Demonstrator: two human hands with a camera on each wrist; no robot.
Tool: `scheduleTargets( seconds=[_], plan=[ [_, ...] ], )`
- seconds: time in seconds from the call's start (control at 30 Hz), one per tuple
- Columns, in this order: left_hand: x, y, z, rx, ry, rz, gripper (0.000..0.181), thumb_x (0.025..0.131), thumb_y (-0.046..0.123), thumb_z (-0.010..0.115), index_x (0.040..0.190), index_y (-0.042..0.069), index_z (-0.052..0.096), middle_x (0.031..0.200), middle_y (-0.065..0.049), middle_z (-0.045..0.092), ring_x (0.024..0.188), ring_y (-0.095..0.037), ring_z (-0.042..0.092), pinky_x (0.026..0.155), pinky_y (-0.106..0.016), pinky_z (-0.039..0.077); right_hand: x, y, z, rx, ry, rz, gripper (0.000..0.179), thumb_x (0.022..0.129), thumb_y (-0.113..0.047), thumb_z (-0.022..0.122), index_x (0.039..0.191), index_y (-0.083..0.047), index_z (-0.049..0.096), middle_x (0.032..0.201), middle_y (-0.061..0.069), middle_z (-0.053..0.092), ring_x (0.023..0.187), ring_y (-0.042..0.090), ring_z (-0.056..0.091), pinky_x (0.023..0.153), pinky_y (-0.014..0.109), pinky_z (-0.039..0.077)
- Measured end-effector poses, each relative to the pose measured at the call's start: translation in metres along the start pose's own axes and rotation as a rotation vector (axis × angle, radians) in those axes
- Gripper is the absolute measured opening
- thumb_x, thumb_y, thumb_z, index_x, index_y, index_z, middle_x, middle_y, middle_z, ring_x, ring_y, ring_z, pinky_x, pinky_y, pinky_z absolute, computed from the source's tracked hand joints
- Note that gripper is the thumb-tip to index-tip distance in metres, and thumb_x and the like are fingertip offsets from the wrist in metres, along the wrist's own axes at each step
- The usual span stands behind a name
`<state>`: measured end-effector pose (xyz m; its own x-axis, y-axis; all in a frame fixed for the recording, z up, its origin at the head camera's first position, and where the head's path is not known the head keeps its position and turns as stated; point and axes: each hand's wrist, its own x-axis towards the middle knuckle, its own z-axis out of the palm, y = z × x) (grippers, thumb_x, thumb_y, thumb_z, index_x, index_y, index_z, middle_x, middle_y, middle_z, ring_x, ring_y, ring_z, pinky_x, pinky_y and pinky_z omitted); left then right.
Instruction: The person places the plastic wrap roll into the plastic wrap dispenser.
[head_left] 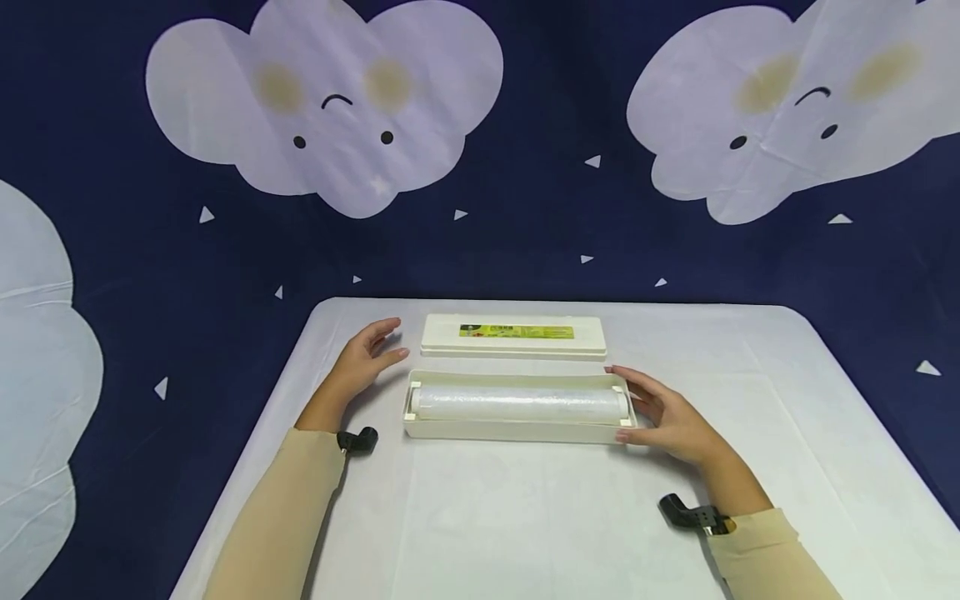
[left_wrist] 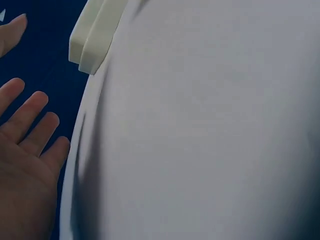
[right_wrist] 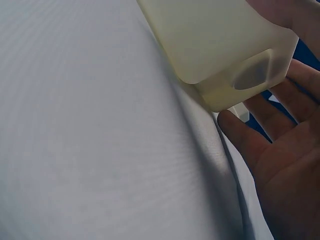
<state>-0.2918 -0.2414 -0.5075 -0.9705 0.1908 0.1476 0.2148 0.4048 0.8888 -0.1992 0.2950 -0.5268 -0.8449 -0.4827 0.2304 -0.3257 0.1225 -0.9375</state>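
Note:
A long white box [head_left: 510,431] lies on the table with a roll of clear film, which looks like cling film [head_left: 517,403], inside it. Its lid [head_left: 517,346], bearing a yellow-green label, lies just behind. My right hand [head_left: 671,421] grips the box's right end, thumb at the front corner and fingers at the back corner. In the right wrist view an oval hole [right_wrist: 252,72] shows in that end wall. My left hand [head_left: 365,358] hovers left of the lid and box, fingers spread and holding nothing. The left wrist view shows its open palm [left_wrist: 25,170].
A white cloth covers the table [head_left: 525,517]. Behind it hangs a dark blue curtain [head_left: 525,267] with clouds and small triangles. A small black camera [head_left: 360,442] is worn on the left wrist and another camera [head_left: 686,512] on the right.

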Motion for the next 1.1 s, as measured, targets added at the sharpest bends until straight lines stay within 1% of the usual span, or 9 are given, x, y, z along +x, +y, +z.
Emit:
scheduleTargets(
  seconds=[0.07, 0.13, 0.27, 0.4, 0.53, 0.7, 0.83, 1.03, 1.1],
  plan=[
    [0.008, -0.002, 0.001, 0.022, -0.007, -0.027, 0.074, 0.094, 0.023, 0.084, 0.155, 0.003, 0.048, 0.16, -0.015, 0.045, 0.152, -0.033, 0.034, 0.123, -0.042, 0.025, 0.0, 0.001, 0.0, 0.007, -0.001, 0.007, 0.101, 0.078, 0.007, 0.091, 0.161, 0.0, 0.036, 0.165, 0.021, 0.033, 0.147, 0.022, 0.042, 0.111, 0.032, 0.042],
    [0.017, -0.001, 0.002, 0.019, -0.026, -0.033, 0.078, 0.092, 0.024, 0.086, 0.157, 0.005, 0.047, 0.162, -0.015, 0.044, 0.152, -0.033, 0.032, 0.124, -0.042, 0.024, 0.0, 0.002, 0.001, 0.013, -0.001, 0.012, 0.1, 0.078, 0.006, 0.091, 0.162, -0.001, 0.036, 0.166, 0.02, 0.033, 0.147, 0.023, 0.042, 0.111, 0.033, 0.042],
    [0.033, 0.004, 0.004, 0.006, -0.105, -0.031, 0.087, 0.088, 0.024, 0.09, 0.16, 0.007, 0.044, 0.163, -0.012, 0.041, 0.154, -0.032, 0.029, 0.124, -0.044, 0.022, -0.001, 0.003, 0.001, 0.017, 0.005, 0.011, 0.101, 0.078, 0.006, 0.091, 0.162, -0.001, 0.036, 0.166, 0.02, 0.033, 0.148, 0.024, 0.04, 0.112, 0.032, 0.041],
    [0.048, 0.009, 0.003, 0.07, -0.191, -0.029, 0.096, 0.083, 0.023, 0.094, 0.161, 0.005, 0.041, 0.165, -0.011, 0.039, 0.154, -0.033, 0.027, 0.124, -0.046, 0.021, 0.0, 0.002, 0.001, 0.016, 0.006, 0.012, 0.101, 0.078, 0.005, 0.092, 0.162, -0.003, 0.037, 0.166, 0.017, 0.034, 0.149, 0.027, 0.038, 0.114, 0.033, 0.039],
    [0.059, 0.011, 0.002, 0.126, -0.24, -0.031, 0.105, 0.075, 0.022, 0.099, 0.161, 0.005, 0.041, 0.166, -0.012, 0.037, 0.155, -0.035, 0.026, 0.124, -0.048, 0.021, 0.001, 0.003, 0.0, 0.026, -0.002, 0.006, 0.1, 0.078, 0.007, 0.091, 0.162, -0.003, 0.037, 0.166, 0.018, 0.033, 0.149, 0.027, 0.038, 0.113, 0.035, 0.04],
    [0.064, 0.007, 0.005, 0.116, -0.252, -0.045, 0.113, 0.07, 0.021, 0.102, 0.163, 0.008, 0.04, 0.168, -0.011, 0.034, 0.156, -0.033, 0.023, 0.125, -0.048, 0.019, 0.003, 0.004, -0.001, 0.04, -0.013, -0.01, 0.1, 0.078, 0.009, 0.09, 0.161, 0.0, 0.036, 0.166, 0.019, 0.033, 0.148, 0.026, 0.04, 0.112, 0.036, 0.042],
    [0.067, 0.003, 0.008, 0.105, -0.239, -0.048, 0.113, 0.067, 0.022, 0.103, 0.162, 0.011, 0.042, 0.167, -0.01, 0.035, 0.156, -0.03, 0.024, 0.125, -0.047, 0.019, 0.003, 0.006, -0.001, 0.045, -0.014, -0.021, 0.1, 0.077, 0.01, 0.09, 0.161, 0.001, 0.036, 0.165, 0.021, 0.033, 0.148, 0.028, 0.04, 0.112, 0.035, 0.042],
    [0.072, -0.001, 0.016, 0.085, -0.256, -0.032, 0.112, 0.065, 0.023, 0.104, 0.16, 0.012, 0.046, 0.166, -0.009, 0.038, 0.155, -0.028, 0.025, 0.125, -0.044, 0.019, 0.0, 0.008, -0.002, 0.046, -0.006, -0.021, 0.1, 0.077, 0.012, 0.089, 0.16, 0.002, 0.036, 0.165, 0.023, 0.033, 0.148, 0.03, 0.039, 0.112, 0.034, 0.042],
    [0.073, -0.002, 0.019, 0.079, -0.262, -0.028, 0.111, 0.065, 0.022, 0.105, 0.159, 0.011, 0.047, 0.165, -0.01, 0.039, 0.155, -0.029, 0.025, 0.125, -0.045, 0.02, -0.001, 0.008, -0.003, 0.045, -0.003, -0.018, 0.1, 0.077, 0.012, 0.089, 0.161, 0.002, 0.036, 0.165, 0.023, 0.032, 0.149, 0.031, 0.038, 0.113, 0.034, 0.041]
  ],
)
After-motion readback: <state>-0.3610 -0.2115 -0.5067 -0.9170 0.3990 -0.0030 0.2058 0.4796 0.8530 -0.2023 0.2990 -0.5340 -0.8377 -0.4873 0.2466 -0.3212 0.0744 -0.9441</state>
